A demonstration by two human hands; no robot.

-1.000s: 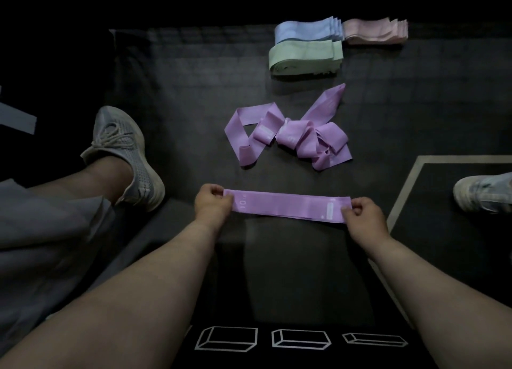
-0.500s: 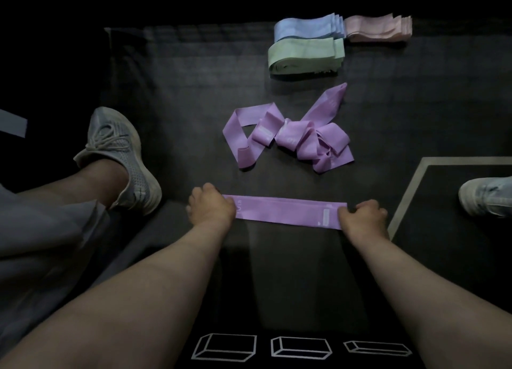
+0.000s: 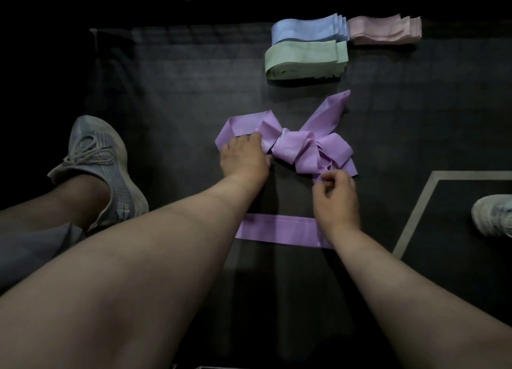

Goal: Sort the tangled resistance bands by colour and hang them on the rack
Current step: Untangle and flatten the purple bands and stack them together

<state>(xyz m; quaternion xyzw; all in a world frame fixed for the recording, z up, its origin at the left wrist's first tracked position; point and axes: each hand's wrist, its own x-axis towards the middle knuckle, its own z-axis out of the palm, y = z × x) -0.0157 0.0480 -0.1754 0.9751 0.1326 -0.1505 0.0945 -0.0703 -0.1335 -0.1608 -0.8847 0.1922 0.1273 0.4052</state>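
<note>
On mat, L grip rests on purple tangle, clamp unclear; R grip pinches its edge.

Dim, slightly soft picture. A weak pool of light surrounds the knotted heap of lilac elastic bands; beyond and left of it the dark floor mat sinks to black. Wide-angle stretching grows below it.

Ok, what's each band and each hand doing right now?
Purple tangle, knotted up.
Flat purple band, untangled, lying straight.
Blue stack, folded neatly.
Green stack, folded neatly.
Pink stack, folded neatly.
Left hand, on the tangle's left loop; grip unclear.
Right hand, pinching a strand of the tangle.
</note>
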